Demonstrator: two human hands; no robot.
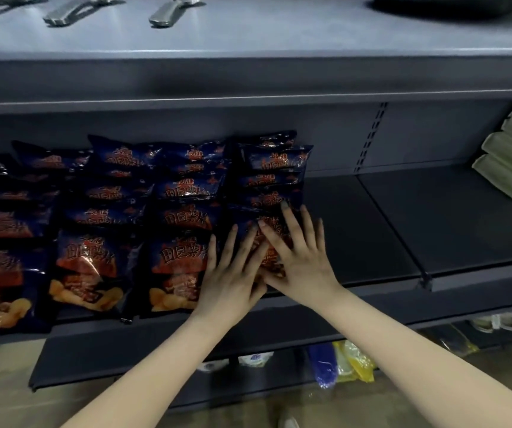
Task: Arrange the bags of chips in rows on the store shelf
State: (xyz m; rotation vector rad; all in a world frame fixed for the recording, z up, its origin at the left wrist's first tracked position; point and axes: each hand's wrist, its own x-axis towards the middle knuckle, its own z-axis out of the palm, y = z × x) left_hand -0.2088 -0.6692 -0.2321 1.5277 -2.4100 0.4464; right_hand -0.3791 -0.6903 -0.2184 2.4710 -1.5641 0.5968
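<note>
Dark blue chip bags with orange print lie overlapped in several rows on the grey store shelf [372, 230]. The rightmost row [274, 168] runs from the back wall to the shelf's front edge. My left hand [230, 273] and my right hand [297, 257] both rest flat, fingers spread, on the front bag [248, 223] of that row, and cover most of it. Neither hand grips anything. Further left lie the other rows, among them one with a front bag [174, 273] right beside my left hand.
To the right of the bags the shelf floor is bare up to a stack of pale green packs [511, 162]. The shelf above holds metal utensils [168, 10] and a dark pan [458, 4]. Blue and yellow packets [341, 362] sit on the lower shelf.
</note>
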